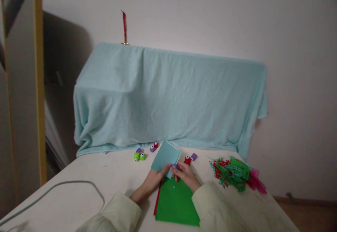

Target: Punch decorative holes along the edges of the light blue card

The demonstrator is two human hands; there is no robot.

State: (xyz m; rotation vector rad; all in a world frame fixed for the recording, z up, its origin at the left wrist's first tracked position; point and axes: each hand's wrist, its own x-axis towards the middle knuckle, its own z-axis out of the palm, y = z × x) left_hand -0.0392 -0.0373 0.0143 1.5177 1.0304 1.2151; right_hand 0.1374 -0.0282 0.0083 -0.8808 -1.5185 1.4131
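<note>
My left hand (156, 178) grips a light blue sheet of paper (163, 157) by its lower edge, the thumb lying on top. A row of small punched holes runs along the sheet's top and right edges. In my right hand (187, 175) is a small purple hole punch (174, 166), set at the sheet's lower right edge. The fingers partly cover the punch, so I cannot tell whether it is pressed down. Beneath both hands lies a green sheet (177, 205), with a red sheet (157, 204) showing along its left side. A tiny pale blue dot sits on the green sheet.
Small punches with eyes lie around: green ones (142, 156) at left, a red one (156, 145) at the back, another red one (187, 160) at right. Punched paper scraps (233, 172) are heaped at right. A grey cable (76, 181) crosses the left; a blue cloth (168, 102) hangs behind.
</note>
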